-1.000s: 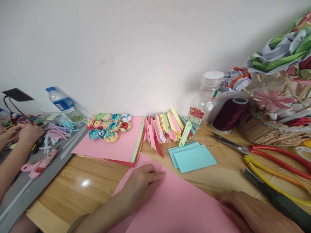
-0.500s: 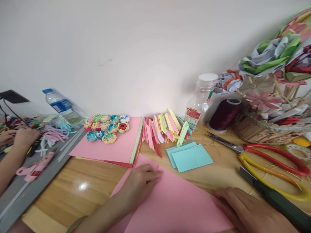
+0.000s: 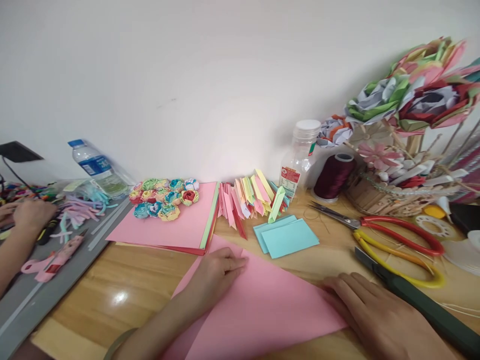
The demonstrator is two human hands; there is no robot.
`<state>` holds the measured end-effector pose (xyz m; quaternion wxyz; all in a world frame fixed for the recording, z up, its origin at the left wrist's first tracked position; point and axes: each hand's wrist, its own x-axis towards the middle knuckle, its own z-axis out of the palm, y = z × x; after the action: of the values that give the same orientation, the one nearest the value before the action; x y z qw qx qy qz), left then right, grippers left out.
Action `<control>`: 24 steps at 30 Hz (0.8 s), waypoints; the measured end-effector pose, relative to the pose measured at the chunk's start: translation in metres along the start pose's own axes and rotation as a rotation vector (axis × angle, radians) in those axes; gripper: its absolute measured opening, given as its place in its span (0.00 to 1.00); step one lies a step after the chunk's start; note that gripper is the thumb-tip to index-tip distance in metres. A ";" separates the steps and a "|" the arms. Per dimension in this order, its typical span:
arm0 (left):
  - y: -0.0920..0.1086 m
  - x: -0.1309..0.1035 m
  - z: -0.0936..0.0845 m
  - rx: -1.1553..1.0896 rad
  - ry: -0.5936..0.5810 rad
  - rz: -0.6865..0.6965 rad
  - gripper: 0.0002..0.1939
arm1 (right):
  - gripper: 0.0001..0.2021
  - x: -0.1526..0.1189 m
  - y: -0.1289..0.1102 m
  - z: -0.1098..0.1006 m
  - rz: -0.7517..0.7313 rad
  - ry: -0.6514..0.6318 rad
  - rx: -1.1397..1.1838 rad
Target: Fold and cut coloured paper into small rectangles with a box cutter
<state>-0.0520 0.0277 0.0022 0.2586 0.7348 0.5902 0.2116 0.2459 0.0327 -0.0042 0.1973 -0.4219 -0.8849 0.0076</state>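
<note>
**Two hands steady a pink sheet**

A large, smooth pink paper sheet (image 3: 262, 310) lies on the pale wooden surface (image 3: 150, 295), directly beneath the left fingers and reaching across to the right ones. The left hand (image 3: 215, 275) seems set there to pin overlapping layers: fingers drawn narrow, tips on the paper, forearm slanting in from below. The right hand (image 3: 375, 310) lies low, back upward, fingers bent close together at the sheet's right corner, likely bracing it. Whether either hand pinches, I cannot tell. Light-blue paper rectangles (image 3: 290, 238) sit beyond and between the fingers, apparently left clear of the sheet.
</note>
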 end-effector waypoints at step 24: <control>-0.026 -0.004 0.005 0.031 0.026 0.056 0.14 | 0.18 -0.019 -0.047 0.003 -0.388 -0.072 -0.198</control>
<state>-0.0691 0.0279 -0.0181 0.2334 0.7521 0.5760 0.2192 0.2204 -0.0113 -0.0053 0.1207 -0.2604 -0.9524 -0.1025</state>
